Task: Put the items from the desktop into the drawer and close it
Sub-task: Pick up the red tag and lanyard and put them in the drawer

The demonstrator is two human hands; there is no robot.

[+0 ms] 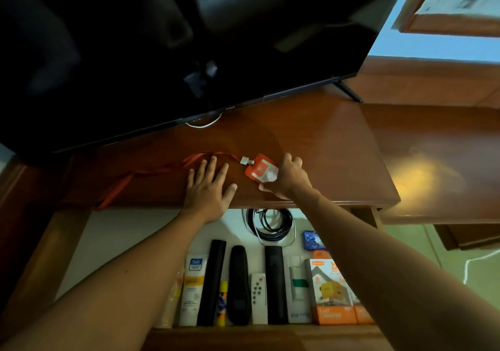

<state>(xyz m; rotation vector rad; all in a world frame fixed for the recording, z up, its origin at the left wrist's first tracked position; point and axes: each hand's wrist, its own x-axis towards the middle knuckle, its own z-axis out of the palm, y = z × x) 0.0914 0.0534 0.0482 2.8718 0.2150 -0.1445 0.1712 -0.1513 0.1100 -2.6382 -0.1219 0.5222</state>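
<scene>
I see the red badge holder (259,169) lying on the wooden desktop (324,145), just past its near edge, at about 1 o'clock from the frame's centre. My right hand (288,175) is curled over its near right corner, fingers bent round the card and thumb underneath, so it has hold of it. A small white clip (245,160) at the holder's 10 o'clock corner joins it to a red lanyard (151,173), which trails off toward 9 o'clock and droops over the desk edge. My left hand (208,185) lies flat on the desktop at 9 o'clock from the holder, fingers straight and spread, fingertips touching the strap, gripping nothing.

At 6 o'clock the drawer (121,239) stands pulled out beneath both forearms. In it I make out a coiled black cable (270,226) at the back, three black remotes (213,283) standing in a row, a small white remote (259,298), a white tube (192,288) and an orange charger box (330,291). A dark television (162,53) fills 12 o'clock.
</scene>
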